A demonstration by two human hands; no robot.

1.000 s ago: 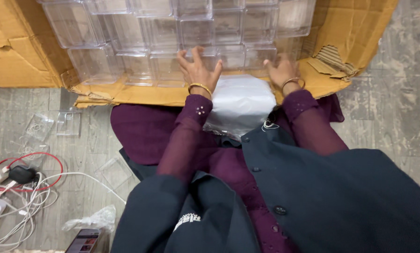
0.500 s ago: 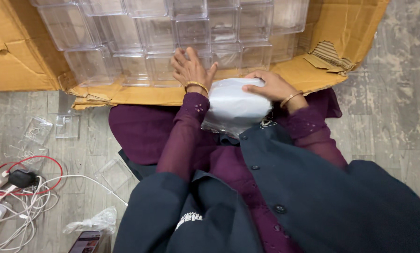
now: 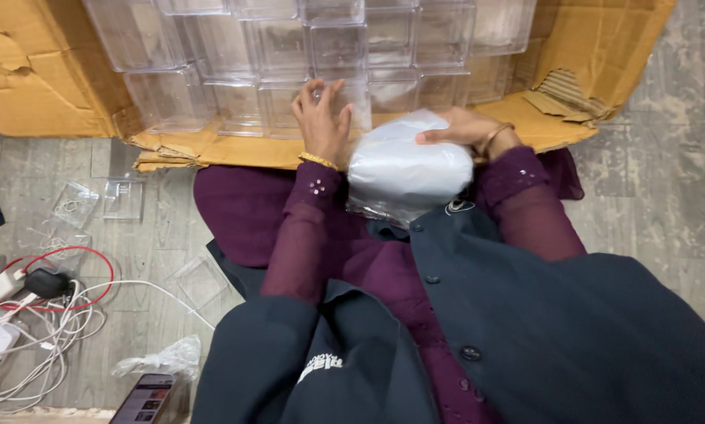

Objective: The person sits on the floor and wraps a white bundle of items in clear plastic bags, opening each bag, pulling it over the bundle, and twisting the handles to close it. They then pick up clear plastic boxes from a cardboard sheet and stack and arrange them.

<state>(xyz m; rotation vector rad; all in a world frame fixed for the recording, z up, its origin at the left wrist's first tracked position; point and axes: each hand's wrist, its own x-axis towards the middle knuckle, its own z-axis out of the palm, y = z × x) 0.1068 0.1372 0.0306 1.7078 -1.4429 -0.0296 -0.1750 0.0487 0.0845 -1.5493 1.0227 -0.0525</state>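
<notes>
Your left hand (image 3: pixel 323 118) reaches forward, fingers spread and slightly curled, palm against the front of a clear plastic box (image 3: pixel 343 100) in the bottom row of the stack; nothing is clamped in it that I can see. Your right hand (image 3: pixel 460 128) bends in across your front, wrist cocked, fingers lying flat over the top of the grey plastic-wrapped bundle (image 3: pixel 406 171). Hands sit apart, bundle edge between them. Bundle rests on your lap just short of the torn cardboard carton (image 3: pixel 211 148), long axis running left to right, rounded top facing up. Cables (image 3: pixel 46 330) lie on the floor to your left.
</notes>
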